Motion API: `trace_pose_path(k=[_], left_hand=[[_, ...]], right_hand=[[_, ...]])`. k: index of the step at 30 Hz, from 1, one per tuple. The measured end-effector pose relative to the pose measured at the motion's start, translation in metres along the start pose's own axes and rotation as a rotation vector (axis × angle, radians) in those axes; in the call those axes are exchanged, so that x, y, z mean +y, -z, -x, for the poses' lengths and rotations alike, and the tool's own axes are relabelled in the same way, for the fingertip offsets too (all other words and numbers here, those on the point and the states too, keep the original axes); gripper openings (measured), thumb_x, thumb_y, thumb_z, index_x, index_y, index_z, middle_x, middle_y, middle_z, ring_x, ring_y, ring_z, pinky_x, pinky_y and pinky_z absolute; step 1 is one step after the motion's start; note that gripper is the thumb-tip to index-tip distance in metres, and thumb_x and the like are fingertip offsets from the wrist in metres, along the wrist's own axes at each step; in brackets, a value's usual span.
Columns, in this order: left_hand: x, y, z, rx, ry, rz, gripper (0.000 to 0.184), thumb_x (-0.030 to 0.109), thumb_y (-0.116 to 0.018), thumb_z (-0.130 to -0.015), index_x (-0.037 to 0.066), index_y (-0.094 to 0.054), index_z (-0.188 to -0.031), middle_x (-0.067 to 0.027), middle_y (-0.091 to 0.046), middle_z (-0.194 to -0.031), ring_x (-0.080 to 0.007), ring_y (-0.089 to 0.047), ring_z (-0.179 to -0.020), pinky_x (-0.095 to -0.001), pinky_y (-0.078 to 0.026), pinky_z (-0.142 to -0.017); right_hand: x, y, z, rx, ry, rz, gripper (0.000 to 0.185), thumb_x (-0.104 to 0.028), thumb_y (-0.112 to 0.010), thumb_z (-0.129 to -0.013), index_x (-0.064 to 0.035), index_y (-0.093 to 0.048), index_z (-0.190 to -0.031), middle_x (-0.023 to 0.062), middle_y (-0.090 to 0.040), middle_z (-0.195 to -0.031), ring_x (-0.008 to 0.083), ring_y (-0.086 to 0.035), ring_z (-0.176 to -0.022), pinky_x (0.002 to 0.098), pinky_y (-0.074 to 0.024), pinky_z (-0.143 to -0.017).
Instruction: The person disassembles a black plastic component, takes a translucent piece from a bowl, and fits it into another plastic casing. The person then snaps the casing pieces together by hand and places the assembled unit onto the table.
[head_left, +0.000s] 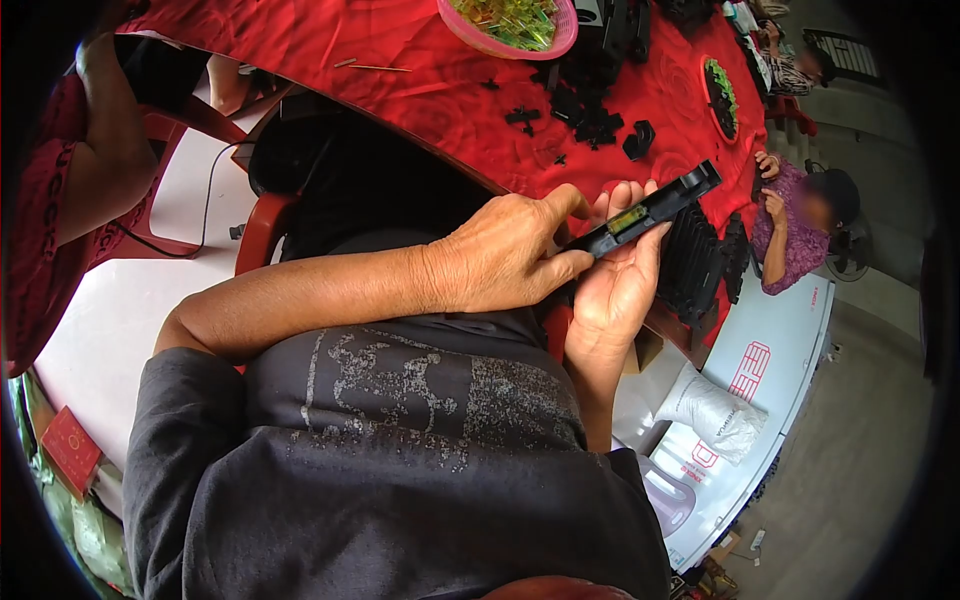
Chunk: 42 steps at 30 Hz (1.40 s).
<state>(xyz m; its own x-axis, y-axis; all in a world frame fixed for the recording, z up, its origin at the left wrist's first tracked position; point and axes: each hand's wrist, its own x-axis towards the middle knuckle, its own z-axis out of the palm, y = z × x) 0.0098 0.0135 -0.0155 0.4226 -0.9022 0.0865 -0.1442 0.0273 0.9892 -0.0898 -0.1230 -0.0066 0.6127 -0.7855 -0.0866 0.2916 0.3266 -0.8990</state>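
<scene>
Shirt [400, 510], print [395, 385] illegible; black part [668, 202] in hands [500, 248].

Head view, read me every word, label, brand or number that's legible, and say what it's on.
"UCC": letters on the dark red sleeve at left; the rest is unclear.
White panel: red print, too small or blurred.
Pale bag: faint print, too blurred.
Red booklet: marks too small.
Black piece being held: no legible text.
</scene>
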Motion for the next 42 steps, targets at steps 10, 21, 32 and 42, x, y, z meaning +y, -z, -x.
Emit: trace_pose_path(k=[10,21,32,42], left_hand=[[-0.004,0.007,-0.006,-0.108,0.136,0.117,0.040,0.026,-0.071,-0.085,-0.005,-0.058,-0.106,-0.0139,-0.065,-0.076,-0.0193,-0.066,-0.073,-0.0329,-0.052,-0.067],[-0.006,0.005,-0.013,-0.107,0.212,0.284,0.038,0.031,-0.064,-0.093,-0.003,-0.057,-0.111,-0.0070,-0.064,-0.084,-0.0116,-0.061,-0.071,-0.0289,-0.050,-0.063],[-0.012,0.024,-0.019,-0.124,0.124,0.206,0.038,0.034,-0.065,-0.093,0.000,-0.064,-0.109,-0.0043,-0.064,-0.085,-0.0119,-0.060,-0.082,-0.0295,-0.049,-0.072],[-0.019,0.052,-0.030,0.278,-0.018,0.108,0.067,0.038,-0.079,-0.081,0.002,-0.052,-0.132,-0.0102,-0.063,-0.105,-0.0147,-0.061,-0.099,-0.0292,-0.049,-0.081]], right_hand=[[-0.005,-0.007,0.009,-0.122,-0.014,0.005,0.053,-0.033,-0.049,-0.103,-0.0019,-0.036,-0.145,0.0179,-0.056,-0.131,0.0269,-0.058,-0.119,0.0419,-0.0462,-0.105],[-0.013,-0.012,0.012,-0.183,0.047,0.200,0.047,-0.017,-0.050,-0.102,0.0018,-0.035,-0.143,0.0217,-0.055,-0.130,0.0329,-0.056,-0.121,0.0442,-0.0470,-0.103],[-0.038,0.011,0.000,-0.232,0.027,0.123,0.048,-0.029,-0.048,-0.104,0.0036,-0.041,-0.139,0.0243,-0.058,-0.127,0.0396,-0.055,-0.122,0.0498,-0.0487,-0.101],[-0.038,0.020,0.000,-0.192,0.145,0.040,0.044,-0.036,-0.049,-0.102,0.0040,-0.053,-0.119,0.0214,-0.062,-0.121,0.0376,-0.058,-0.120,0.0513,-0.0520,-0.099]])
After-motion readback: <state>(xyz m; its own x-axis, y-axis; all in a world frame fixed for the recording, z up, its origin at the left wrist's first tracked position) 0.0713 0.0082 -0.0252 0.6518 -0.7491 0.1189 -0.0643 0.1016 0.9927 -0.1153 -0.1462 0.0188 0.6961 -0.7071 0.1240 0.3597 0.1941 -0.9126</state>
